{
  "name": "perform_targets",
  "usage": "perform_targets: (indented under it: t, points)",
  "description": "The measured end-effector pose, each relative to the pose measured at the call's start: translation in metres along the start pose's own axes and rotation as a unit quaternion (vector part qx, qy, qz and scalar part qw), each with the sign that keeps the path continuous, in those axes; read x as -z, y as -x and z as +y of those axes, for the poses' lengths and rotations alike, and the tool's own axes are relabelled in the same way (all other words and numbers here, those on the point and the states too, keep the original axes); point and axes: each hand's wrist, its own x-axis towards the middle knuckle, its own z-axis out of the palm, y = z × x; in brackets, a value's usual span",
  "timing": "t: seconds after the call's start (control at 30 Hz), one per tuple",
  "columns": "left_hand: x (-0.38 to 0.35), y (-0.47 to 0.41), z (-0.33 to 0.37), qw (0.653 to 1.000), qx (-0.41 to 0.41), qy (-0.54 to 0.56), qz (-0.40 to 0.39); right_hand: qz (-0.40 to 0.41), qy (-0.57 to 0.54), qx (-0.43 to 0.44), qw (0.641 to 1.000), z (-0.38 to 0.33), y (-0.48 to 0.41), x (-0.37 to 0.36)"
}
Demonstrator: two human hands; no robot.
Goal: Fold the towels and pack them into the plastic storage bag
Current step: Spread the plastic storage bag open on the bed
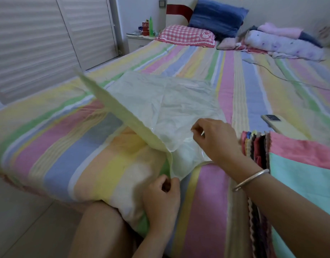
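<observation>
— While the fingertips (pixel 166 180) of the left hand (pixel 161 194) pinch the near corner of the plastic storage bag (pixel 169 101), what should the other side be doing?

— Much what it does now. The right hand (pixel 214 138) has thumb and forefinger closed on the clear upper layer, a little beyond the left and higher. Both hands grasp the bag and nothing else. I judge the step to be parting the two layers to find the mouth.

— How would you do that well?

— Hold one layer only in each pinch. If either hand catches both sheets, the mouth stays sealed however far they pull. Draw the pinches apart gently, the left low against the bed (pixel 67 155) and the right upward, so air gets in.

— And the bag itself?

— It lies on the striped sheet, reaching away from the hands, with its pale yellowish flap raised to the left. The film looks thin and creased. I would expect it to cling to itself and to slip, so short, firm pinches suit it better than a broad grab.

— Where are the towels?

— The towels (pixel 257 148) sit in a stack at the right, just beside the wrist with the bangle (pixel 251 179), under a pink and teal cloth. I see none inside the bag, so packing looks not yet begun. Open the mouth towards that stack to make the reach short. A phone (pixel 279 123) lies beyond it, clear of the path.
</observation>
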Motion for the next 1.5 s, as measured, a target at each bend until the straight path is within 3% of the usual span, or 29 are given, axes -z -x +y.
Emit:
perform_targets:
  t: [0.17,0.33,0.4,0.5,0.7,0.83,1.0,1.27,1.33,1.5]
  points:
    - [0.004,-0.006,0.019,0.99,0.121,-0.006,-0.076,-0.046,-0.066,-0.005,0.997,-0.006,0.013,0.006]
    - [-0.001,-0.006,0.054,0.927,0.269,0.145,-0.218,-0.043,-0.125,0.001,0.991,-0.017,0.026,0.009]
    - [-0.009,-0.002,0.062,0.913,0.28,0.189,-0.229,-0.057,-0.066,0.027,0.996,-0.023,0.036,0.007]
    - [-0.013,-0.001,0.061,0.925,0.248,0.194,-0.215,-0.11,0.01,0.025,0.994,-0.022,0.052,0.005]
    - [-0.012,0.003,0.051,0.929,0.242,0.184,-0.21,-0.214,0.016,-0.022,0.977,-0.002,0.064,0.012]
    - [-0.015,0.003,0.049,0.928,0.251,0.178,-0.21,-0.153,0.055,-0.01,0.987,0.012,0.054,0.027]
    - [-0.023,0.009,0.04,0.95,0.205,0.087,-0.217,-0.041,0.015,-0.088,0.995,0.034,0.013,0.058]
    - [-0.01,-0.003,0.045,0.928,0.232,0.093,-0.276,-0.011,0.041,-0.037,0.998,0.024,0.019,0.056]
    - [0.001,-0.014,0.045,0.943,0.217,0.093,-0.236,-0.001,0.066,-0.013,0.998,0.022,0.028,0.053]
    - [0.032,-0.049,0.041,0.972,0.186,0.141,-0.009,-0.046,0.125,0.015,0.991,0.01,0.042,0.053]
